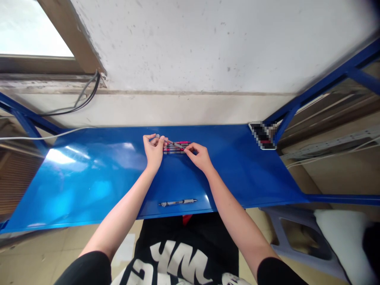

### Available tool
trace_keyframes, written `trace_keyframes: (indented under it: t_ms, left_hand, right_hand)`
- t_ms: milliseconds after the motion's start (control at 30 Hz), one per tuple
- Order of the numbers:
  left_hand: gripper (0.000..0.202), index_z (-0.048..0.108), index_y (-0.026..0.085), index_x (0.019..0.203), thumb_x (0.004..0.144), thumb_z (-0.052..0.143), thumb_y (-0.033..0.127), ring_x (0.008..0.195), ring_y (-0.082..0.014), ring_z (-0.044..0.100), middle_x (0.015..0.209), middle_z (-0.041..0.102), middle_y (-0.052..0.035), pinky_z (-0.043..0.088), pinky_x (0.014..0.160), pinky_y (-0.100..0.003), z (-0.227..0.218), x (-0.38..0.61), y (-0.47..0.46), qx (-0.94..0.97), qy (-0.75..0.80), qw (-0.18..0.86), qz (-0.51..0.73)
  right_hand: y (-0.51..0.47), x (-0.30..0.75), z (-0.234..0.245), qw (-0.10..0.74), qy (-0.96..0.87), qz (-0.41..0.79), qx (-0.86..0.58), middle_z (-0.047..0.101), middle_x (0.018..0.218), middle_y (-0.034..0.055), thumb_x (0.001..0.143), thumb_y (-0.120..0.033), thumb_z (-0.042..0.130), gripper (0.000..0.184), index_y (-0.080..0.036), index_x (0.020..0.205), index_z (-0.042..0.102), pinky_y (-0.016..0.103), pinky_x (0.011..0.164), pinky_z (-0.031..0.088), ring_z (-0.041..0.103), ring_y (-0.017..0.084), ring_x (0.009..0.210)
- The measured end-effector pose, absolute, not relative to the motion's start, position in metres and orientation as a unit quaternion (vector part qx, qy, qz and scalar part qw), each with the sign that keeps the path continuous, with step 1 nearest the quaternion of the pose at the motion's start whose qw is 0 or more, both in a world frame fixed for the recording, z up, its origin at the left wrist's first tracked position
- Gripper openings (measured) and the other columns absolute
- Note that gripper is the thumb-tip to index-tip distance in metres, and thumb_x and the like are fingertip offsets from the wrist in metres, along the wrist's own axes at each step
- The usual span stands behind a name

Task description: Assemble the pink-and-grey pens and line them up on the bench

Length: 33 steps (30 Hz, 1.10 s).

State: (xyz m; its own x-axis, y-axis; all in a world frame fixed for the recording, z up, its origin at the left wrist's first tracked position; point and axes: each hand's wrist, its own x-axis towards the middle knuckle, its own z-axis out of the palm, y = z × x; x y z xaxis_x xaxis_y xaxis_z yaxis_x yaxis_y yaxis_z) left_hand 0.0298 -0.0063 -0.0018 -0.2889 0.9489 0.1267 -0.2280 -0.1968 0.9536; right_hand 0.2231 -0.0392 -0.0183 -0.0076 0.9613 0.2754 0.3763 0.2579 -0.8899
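A slim pen (174, 143) is held slantwise between my two hands, just above the far part of the blue table. My left hand (154, 150) pinches it near its upper left end. The fingertips of my right hand (198, 155) grip its lower right end. Beneath and behind it lies a row of several pens (173, 150), some with pink-red parts, partly hidden by my hands. A single clear and dark pen (178, 202) lies crosswise near the table's front edge, apart from both hands.
The glossy blue tabletop (97, 170) backs onto a white wall. At its right rear corner lies a phone-like flat object (263, 135), partly pixelated. Blue frame bars (320, 85) rise at both sides. Cables (86, 99) hang at the left, and a grey stool (297, 233) stands at lower right.
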Motion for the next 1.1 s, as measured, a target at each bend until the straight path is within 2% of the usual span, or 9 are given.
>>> trace_keyframes:
  t_ms: [400, 1100]
  left_hand:
    - [0.053, 0.041, 0.024, 0.104, 0.08, 0.083, 0.047, 0.076, -0.0199, 0.077, 0.067, 0.065, 0.0062, 0.056, 0.064, -0.028, -0.001, 0.0301, -0.0068, 0.403, 0.447, 0.442, 0.665]
    - [0.052, 0.04, 0.025, 0.11, 0.083, 0.082, 0.041, 0.078, -0.0198, 0.077, 0.066, 0.063, 0.0077, 0.057, 0.072, -0.031, -0.0008, 0.0309, -0.0081, 0.401, 0.446, 0.446, 0.664]
  right_hand:
    - [-0.0397, 0.2231, -0.0178, 0.471, -0.64, 0.314, -0.52, 0.071, 0.076, 0.0031, 0.087, -0.034, 0.067, 0.015, -0.022, 0.078, 0.068, 0.035, 0.07, 0.053, 0.064, 0.02, 0.068]
    - [-0.0393, 0.223, -0.0193, 0.468, -0.639, 0.316, -0.522, 0.07, 0.076, 0.003, 0.086, -0.035, 0.067, 0.014, -0.023, 0.079, 0.067, 0.035, 0.07, 0.054, 0.064, 0.02, 0.068]
